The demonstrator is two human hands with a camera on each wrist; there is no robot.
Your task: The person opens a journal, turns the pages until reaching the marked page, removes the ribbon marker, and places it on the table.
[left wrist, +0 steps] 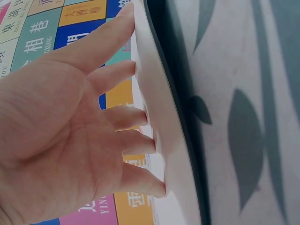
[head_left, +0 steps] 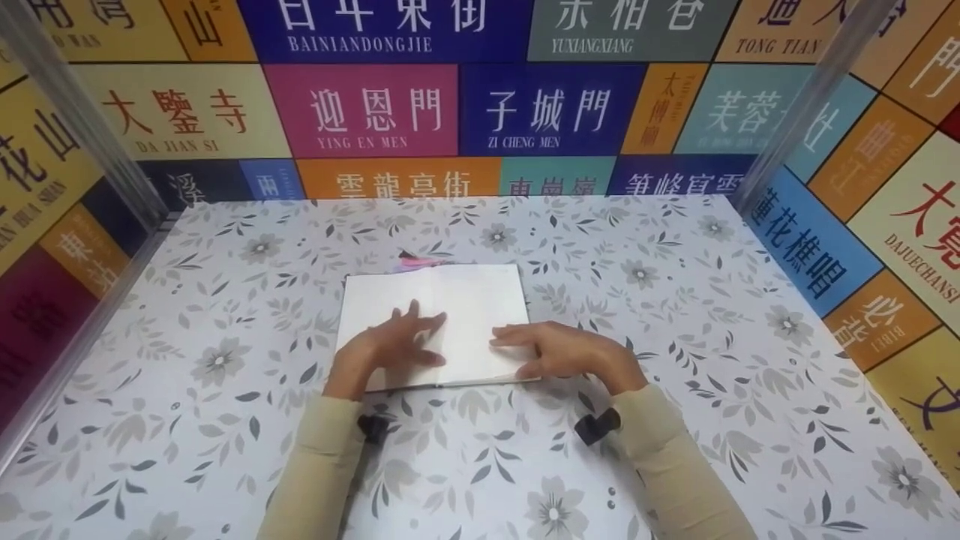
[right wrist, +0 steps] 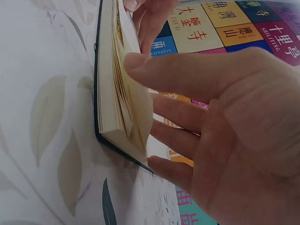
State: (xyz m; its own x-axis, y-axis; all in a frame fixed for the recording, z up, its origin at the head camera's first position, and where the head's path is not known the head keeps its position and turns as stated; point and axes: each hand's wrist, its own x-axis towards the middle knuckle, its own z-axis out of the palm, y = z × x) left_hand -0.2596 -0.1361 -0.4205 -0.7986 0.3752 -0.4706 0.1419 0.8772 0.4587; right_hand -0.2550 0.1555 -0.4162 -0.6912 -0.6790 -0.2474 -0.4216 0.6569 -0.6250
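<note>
An open notebook [head_left: 480,315] with blank white pages and a dark cover lies on the patterned tabletop. My left hand [head_left: 390,345] is spread over its left page, and in the left wrist view the straight fingertips [left wrist: 157,187] press on the paper near the dark cover edge. At the right page's outer side is my right hand [head_left: 574,351], its fingers extended over the paper and its thumb by the lower corner. From the right wrist, the thumb [right wrist: 140,63] overlaps loose, slightly fanned pages [right wrist: 136,105] above a thicker page block.
Pink and dark thin items [head_left: 414,261] stick out behind the notebook's far edge. The tabletop [head_left: 480,465] has a grey floral cover. Colourful panels with printed characters [head_left: 367,109] stand at the back and sides, with clear corner posts.
</note>
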